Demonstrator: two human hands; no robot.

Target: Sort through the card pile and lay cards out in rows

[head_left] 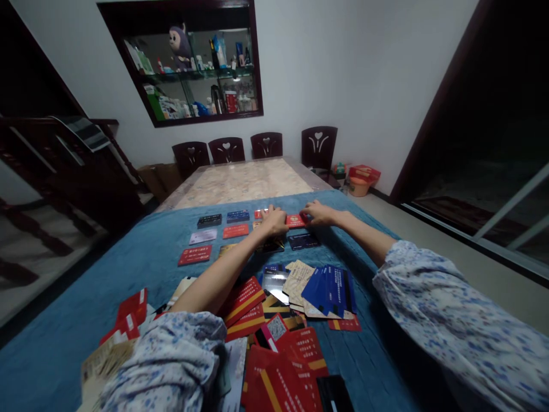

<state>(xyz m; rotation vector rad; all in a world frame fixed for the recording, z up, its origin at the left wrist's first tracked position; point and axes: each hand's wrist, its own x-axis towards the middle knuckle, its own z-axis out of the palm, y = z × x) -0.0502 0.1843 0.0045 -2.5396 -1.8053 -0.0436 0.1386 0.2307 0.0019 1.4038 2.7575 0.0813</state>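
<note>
Both my arms reach far out over a blue cloth [128,257] on a table. My left hand [274,220] and my right hand [319,213] meet on a red card [295,220], each with fingers pressed to one end of it. The card lies flat at the far end of rows of cards: black [209,220], blue [238,216], red [235,230], white [203,236] and another red one [195,254]. A dark card [303,241] lies just before my right hand. Close to me sits a loose heap of cards [283,332], mostly red, with blue ones [330,289] fanned on the right.
Beyond the cloth the bare marble-patterned tabletop [244,180] runs to several dark chairs [318,146] by the wall. A glass wall cabinet [193,63] holds bottles and a plush toy. A red basket [363,174] sits on the floor at right. A staircase [64,166] rises on the left.
</note>
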